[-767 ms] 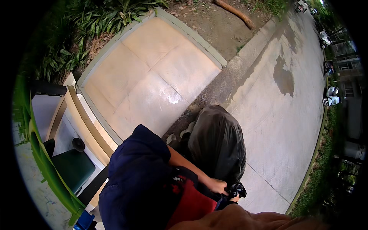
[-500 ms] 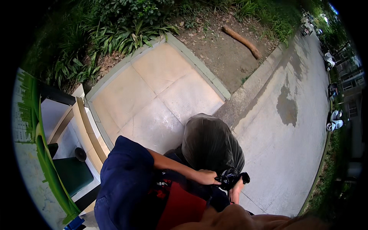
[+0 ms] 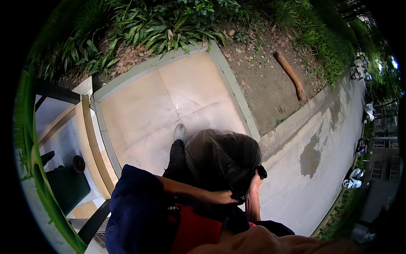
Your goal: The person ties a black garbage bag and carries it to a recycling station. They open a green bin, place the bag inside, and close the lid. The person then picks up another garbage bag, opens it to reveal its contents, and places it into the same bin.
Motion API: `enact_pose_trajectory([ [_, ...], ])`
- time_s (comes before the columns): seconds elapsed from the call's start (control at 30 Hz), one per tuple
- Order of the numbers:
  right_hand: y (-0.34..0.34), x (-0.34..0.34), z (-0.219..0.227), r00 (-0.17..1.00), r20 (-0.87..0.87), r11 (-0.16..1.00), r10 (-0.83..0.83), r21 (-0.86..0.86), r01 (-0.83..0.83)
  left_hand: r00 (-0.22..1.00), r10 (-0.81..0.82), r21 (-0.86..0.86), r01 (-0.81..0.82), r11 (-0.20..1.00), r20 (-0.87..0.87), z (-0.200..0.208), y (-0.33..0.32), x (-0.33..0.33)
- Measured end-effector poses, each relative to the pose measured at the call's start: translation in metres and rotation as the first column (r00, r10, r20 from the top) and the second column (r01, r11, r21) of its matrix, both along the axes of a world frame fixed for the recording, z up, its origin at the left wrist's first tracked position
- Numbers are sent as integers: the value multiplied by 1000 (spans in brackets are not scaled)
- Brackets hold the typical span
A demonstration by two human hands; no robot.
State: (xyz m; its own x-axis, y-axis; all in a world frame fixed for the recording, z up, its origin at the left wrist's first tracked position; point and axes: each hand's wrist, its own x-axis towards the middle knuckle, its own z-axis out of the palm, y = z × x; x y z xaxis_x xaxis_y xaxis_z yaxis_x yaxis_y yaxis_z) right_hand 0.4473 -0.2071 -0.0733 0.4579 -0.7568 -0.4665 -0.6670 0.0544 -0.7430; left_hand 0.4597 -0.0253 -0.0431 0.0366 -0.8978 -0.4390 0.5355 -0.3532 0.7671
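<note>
beyond the black bag (image 3: 226, 150), a border (image 3: 236, 95) separates paving (image 3: 139, 101) from a log (image 3: 291, 76).

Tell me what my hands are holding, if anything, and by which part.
A big black plastic bag, by its bunched end: the left hand and right hand both grip the plastic there, nearest the body.

You have a beige tiled slab (image 3: 139, 97) ahead, framed by a grey-green border (image 3: 235, 93). Beyond it on the far side, leafy plants (image 3: 148, 31) grow thickly; to its right, a log (image 3: 291, 75) lies on bare soil (image 3: 264, 84). Along your right runs a pale concrete road (image 3: 287, 186) with a dark patch (image 3: 311, 156), and a white scooter (image 3: 354, 178) stands at its right edge. On your left is a green-and-white panel (image 3: 31, 182). Daylight falls on the tiles.
</note>
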Motion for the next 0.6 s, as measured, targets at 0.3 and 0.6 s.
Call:
enact_pose_trajectory([
  [0.3,62,197,66,955,32,955,294,-44,-293,984,123,117,-108,987,-129,20,12,160],
  [0.6,-10,299,-40,808,266,777,526,237,-583,825,563,350,-540,766,41,-70,-72,283],
])
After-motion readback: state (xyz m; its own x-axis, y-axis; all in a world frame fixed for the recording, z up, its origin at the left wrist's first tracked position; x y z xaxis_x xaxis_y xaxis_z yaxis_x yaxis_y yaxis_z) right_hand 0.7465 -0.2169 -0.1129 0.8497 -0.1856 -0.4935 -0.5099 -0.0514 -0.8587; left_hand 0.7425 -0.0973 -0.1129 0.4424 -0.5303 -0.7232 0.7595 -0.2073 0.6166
